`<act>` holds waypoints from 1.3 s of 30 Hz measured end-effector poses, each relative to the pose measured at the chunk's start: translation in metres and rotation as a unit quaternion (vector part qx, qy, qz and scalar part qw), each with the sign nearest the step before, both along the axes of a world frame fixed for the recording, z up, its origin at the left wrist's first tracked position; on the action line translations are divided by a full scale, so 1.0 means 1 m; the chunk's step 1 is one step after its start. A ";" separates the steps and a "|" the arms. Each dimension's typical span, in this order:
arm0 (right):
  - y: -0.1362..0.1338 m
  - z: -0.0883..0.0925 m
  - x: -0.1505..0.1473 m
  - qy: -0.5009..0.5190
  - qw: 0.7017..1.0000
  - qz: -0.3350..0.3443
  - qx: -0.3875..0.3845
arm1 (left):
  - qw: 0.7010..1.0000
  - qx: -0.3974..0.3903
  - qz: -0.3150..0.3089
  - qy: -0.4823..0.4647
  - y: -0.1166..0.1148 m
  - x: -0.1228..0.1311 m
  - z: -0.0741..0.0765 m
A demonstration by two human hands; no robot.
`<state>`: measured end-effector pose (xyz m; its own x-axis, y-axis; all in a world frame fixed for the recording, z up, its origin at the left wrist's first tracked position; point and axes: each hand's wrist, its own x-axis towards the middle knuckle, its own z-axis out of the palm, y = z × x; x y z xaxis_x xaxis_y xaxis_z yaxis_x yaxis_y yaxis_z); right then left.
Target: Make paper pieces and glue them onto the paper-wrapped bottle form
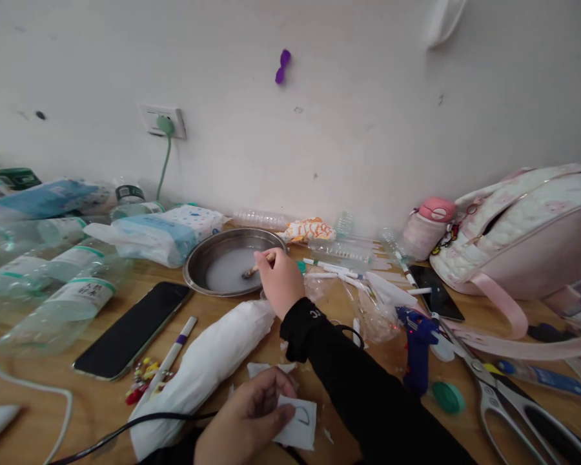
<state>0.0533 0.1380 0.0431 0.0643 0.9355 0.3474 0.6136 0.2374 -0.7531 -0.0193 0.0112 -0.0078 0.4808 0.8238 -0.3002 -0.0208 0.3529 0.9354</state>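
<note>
My right hand [281, 279] is closed around a brush [254, 270], its dark bristles down in the metal bowl [188, 279] of cloudy whitish liquid. Low in the view, my left hand [252, 413] pinches a small white paper piece [297, 423] that bears a curved pencil-like mark. To the left of my hands lies a long form wrapped in white paper [208, 368], its far end near the bowl. Small white scraps lie around my left hand.
Clear plastic bottles [72, 303], a wipes pack [162, 232] and a black phone [133, 329] lie left. On the right are a blue glue gun [416, 349], scissors [494, 394], several markers and a pink-strapped backpack [527, 232]. A black cable [159, 416] crosses the white form's near end.
</note>
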 end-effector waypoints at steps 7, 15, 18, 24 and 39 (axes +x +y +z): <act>-0.004 0.030 0.038 -0.003 0.993 -0.029 0.113 | 0.999 0.013 0.028 0.037 0.008 -0.003 0.015; -0.023 0.022 0.071 -0.015 0.988 -0.040 0.145 | 0.944 0.237 0.187 0.132 0.026 -0.045 0.064; -0.026 0.022 0.073 -0.019 0.988 -0.049 0.147 | 0.921 0.258 0.209 0.203 0.033 -0.054 0.076; -0.025 0.028 0.078 -0.015 0.985 -0.077 0.154 | 0.929 0.194 0.242 0.199 0.048 -0.065 0.077; -0.018 0.020 0.077 -0.008 0.997 -0.052 0.054 | 0.910 0.207 0.264 0.245 0.070 -0.071 0.050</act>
